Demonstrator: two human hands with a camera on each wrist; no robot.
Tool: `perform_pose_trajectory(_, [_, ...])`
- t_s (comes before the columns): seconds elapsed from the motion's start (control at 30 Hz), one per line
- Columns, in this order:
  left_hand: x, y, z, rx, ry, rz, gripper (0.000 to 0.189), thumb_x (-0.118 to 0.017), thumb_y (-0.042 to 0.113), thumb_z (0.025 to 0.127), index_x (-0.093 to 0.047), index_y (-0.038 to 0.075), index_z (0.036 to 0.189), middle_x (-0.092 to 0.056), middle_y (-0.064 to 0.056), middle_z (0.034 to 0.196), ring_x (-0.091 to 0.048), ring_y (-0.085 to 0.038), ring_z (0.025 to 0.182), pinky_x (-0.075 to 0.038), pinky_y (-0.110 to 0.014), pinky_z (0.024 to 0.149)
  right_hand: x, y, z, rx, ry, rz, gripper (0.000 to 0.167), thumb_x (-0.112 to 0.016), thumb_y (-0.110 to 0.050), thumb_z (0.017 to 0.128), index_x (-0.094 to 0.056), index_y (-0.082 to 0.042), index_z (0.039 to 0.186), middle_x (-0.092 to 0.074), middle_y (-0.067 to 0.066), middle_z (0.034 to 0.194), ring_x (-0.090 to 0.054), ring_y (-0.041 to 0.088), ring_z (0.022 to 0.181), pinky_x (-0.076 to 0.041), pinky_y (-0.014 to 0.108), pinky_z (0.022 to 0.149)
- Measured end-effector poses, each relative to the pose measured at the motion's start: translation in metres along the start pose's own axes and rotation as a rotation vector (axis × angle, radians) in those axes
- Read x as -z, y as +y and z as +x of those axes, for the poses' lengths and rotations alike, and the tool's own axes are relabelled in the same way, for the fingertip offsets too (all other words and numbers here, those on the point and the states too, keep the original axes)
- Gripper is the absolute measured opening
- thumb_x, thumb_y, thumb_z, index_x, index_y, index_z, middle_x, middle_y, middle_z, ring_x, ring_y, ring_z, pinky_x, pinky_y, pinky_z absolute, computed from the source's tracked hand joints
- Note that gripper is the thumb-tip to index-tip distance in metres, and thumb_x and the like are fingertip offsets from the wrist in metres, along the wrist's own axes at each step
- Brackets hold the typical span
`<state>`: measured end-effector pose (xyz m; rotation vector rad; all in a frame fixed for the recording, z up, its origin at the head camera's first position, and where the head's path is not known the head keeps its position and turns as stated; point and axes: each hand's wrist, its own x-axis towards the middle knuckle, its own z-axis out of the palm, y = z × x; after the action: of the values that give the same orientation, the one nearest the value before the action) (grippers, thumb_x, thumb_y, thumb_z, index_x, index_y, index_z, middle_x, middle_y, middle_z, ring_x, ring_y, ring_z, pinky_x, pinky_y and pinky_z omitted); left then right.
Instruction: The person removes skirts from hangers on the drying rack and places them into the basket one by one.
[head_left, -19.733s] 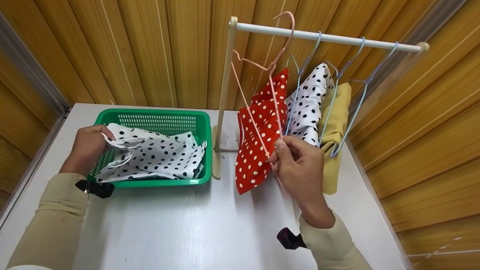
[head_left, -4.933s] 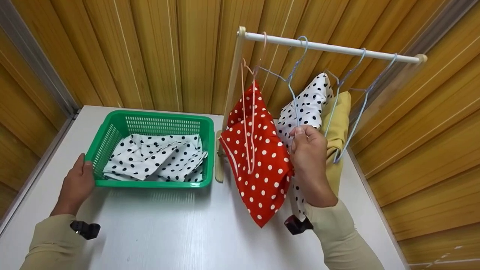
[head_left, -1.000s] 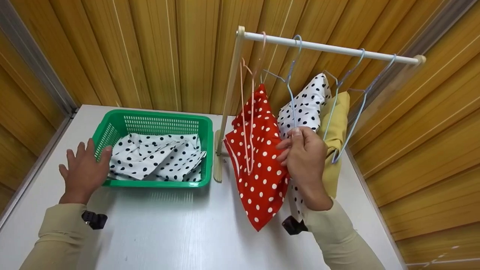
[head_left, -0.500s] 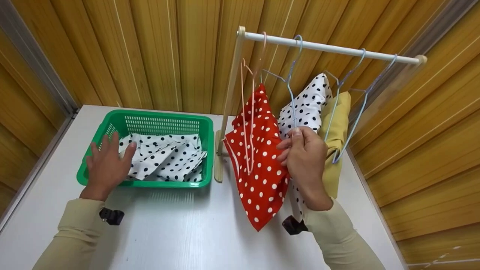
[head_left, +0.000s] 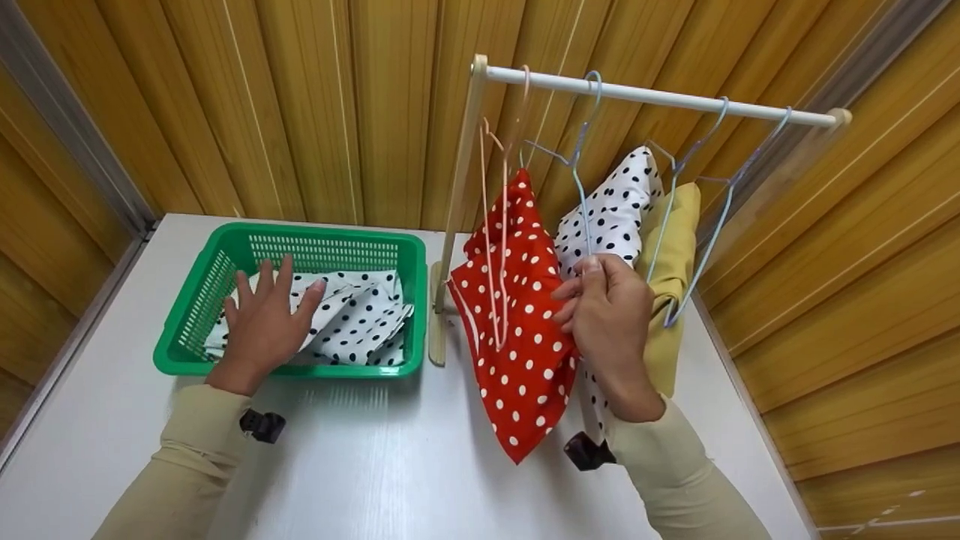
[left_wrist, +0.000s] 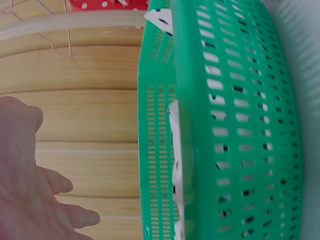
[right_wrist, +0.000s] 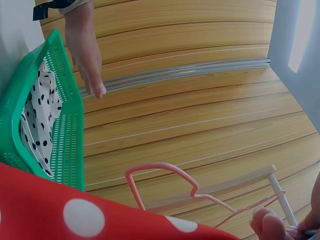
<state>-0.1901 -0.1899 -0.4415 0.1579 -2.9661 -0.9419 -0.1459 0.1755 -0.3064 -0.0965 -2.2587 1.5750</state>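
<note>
With fingers spread, my left hand [head_left: 270, 326] hovers over the green basket [head_left: 412, 300]; the left wrist view shows it above the rim, apart from it. Inside lies a crumpled white cloth with black dots [head_left: 360, 322], partly hidden by that hand. My right hand [head_left: 611, 337] pinches the lower front end of a blue hanger [head_left: 580, 187] hooked on the rack's white bar [head_left: 660, 94]. Left of this hand, a red cloth with white dots [head_left: 517, 375] hangs down; its upper tip meets the blue hanger's far end. A pink hanger [head_left: 504, 247] stands in front of it.
Further right on the bar hang a white dotted cloth [head_left: 611, 217], a yellow cloth [head_left: 675, 240] and two more blue hangers. The rack's wooden post [head_left: 459, 172] stands between basket and cloths. Wood-look walls [head_left: 315, 105] close in the white table [head_left: 360, 465].
My left hand has moved right, from the basket's left edge to over the cloth. Earlier, my right hand pinched the pink hanger, which now hangs further left; it pinches the blue hanger now.
</note>
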Motion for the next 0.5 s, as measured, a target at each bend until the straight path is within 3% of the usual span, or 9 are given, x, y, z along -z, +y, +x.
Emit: perform_pose_trajectory(0.5, [-0.023, 0.042, 0.000, -0.103, -0.071, -0.011, 0.086, -0.033, 0.066, 0.106, -0.012, 0.010, 0.168, -0.005, -0.030, 0.173, 0.007, -0.059, 0.157, 0.001, -0.078, 0.123, -0.001, 0.000, -0.001, 0.018, 0.000, 0.015, 0.026, -0.046, -0.011, 0.110, -0.065, 0.003, 0.099, -0.072, 0.014, 0.073, -0.063, 0.016, 0.047, -0.057, 0.027, 0.049])
